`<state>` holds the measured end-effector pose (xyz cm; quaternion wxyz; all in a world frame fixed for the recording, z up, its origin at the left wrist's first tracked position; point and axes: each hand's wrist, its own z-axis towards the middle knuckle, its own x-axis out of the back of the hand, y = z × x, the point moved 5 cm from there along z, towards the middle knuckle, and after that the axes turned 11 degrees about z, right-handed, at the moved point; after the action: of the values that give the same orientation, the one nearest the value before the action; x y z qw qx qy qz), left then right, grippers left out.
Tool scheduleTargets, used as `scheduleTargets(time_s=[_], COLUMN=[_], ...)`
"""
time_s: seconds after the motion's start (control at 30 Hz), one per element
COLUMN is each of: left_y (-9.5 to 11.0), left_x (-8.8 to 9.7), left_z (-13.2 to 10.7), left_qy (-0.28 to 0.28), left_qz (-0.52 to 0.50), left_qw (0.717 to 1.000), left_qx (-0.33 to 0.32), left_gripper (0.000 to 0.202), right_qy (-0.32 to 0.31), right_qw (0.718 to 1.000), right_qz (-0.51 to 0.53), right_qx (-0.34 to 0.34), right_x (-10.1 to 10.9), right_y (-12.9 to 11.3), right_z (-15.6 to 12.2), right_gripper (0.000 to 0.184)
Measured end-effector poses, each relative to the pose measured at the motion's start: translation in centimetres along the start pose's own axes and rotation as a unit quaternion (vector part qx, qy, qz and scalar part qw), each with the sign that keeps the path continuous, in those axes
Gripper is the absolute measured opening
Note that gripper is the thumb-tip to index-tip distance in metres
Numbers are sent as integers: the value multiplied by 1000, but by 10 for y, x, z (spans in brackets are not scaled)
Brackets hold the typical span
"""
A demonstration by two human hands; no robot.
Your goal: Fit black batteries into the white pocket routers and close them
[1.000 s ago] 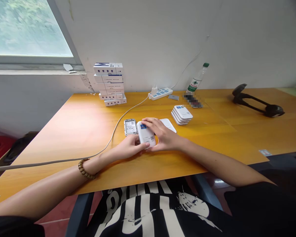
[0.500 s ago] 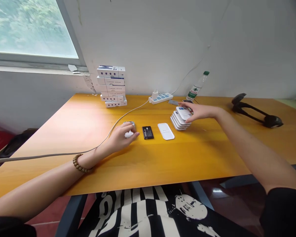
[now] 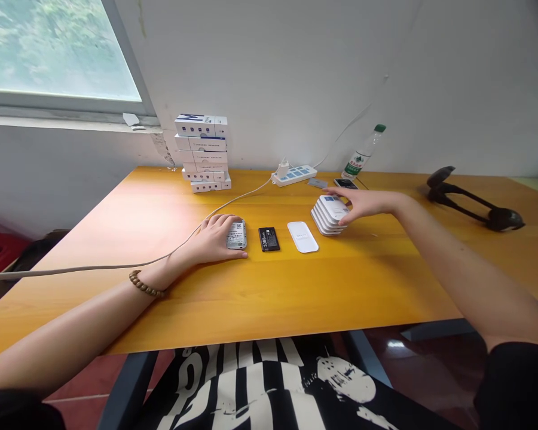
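R hand [image 3: 362, 203] first: its fingers [image 3: 335, 191] are bent round the top white plastic case w/ rounded corners [image 3: 333, 206], pointer at the far edge, thumb at the near R side; can't tell if they squeeze. That case tops a neat stack of flat white plastic cases [image 3: 324, 226] on the yellow-brown wood counter [image 3: 251, 301]. L hand [image 3: 210, 242] has its fingers spread wide round a small grey-white open case w/ a printed label [image 3: 238, 236], thumb out past the near edge; can't tell if it grips. Just R of that lies a flat black battery w/ white print [image 3: 269, 239], then a thin white plastic cover w/ rounded corners [image 3: 302, 237], each flat & apart, the cover nr the stack. Step now, I think: R hand is at the stack, L hand minds the open case, b/c each has its own spot. Next move prob. calls for a soft touch: R fingers should come off or lift straight up, so the stack doesn't tip, & L thumb must come in closer for a firm hold. Farther back: a tall pile of white card boxes [image 3: 204, 153] & a white power strip w/ blue sockets [image 3: 296, 175].
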<state>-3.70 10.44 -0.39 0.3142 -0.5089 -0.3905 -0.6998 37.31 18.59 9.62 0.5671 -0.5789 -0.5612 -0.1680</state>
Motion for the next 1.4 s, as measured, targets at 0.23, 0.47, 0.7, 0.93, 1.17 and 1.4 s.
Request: scheduleTargets(time_s=[0.23,0.47,0.7,0.93,1.17,1.4], left_y=[-15,-21,6,-11,-3,17], left_x=[4,5,-1,0,-4,-8], left_z=[5,8,8,7,8,7], left_qy=[-19,-21,-18,-30,-10,-16], left_qz=[4,10,-4,-63,-121,-127], left_qw=[1000,999,1000,997,992,991], left_qx=[-20,-37,-22,-44,-35,-34], left_gripper=[98,107,116,121,114,107], right_qy=[-18,75,-11,-43,69,40], right_qw=[1000,996,980,974,941,935], right_qz=[-16,-23,-34,-44,97,131], right_qx=[19,31,196,218,318,327], right_x=[-1,26,-90,-139,-133,-150], right_y=[0,-46,-129,-131,-138,-143], right_z=[2,-21,20,60,54,60], right_gripper=[120,122,76,70,55,43])
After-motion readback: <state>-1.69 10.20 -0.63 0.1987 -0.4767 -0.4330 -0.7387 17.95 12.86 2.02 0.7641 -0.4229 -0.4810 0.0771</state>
